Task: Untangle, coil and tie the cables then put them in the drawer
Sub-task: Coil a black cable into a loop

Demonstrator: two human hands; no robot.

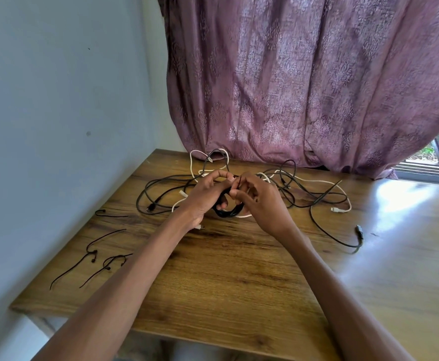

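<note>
Head view, both hands [235, 196] gripping black coiled cable [227, 212], wooden table [239, 269]

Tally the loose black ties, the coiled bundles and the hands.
loose black ties: 4, perhaps a fifth overlapping
coiled bundle: 1, gripped by both hands
Hands: 2, left hand, right hand
Total: 7

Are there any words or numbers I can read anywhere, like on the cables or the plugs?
No readable text: none shows in the head view.
The grey plug on the black cable and the white plug on the white cable are too small to show any marking.
The wooden table, purple patterned curtain and thin black cable ties carry no writing.
</note>
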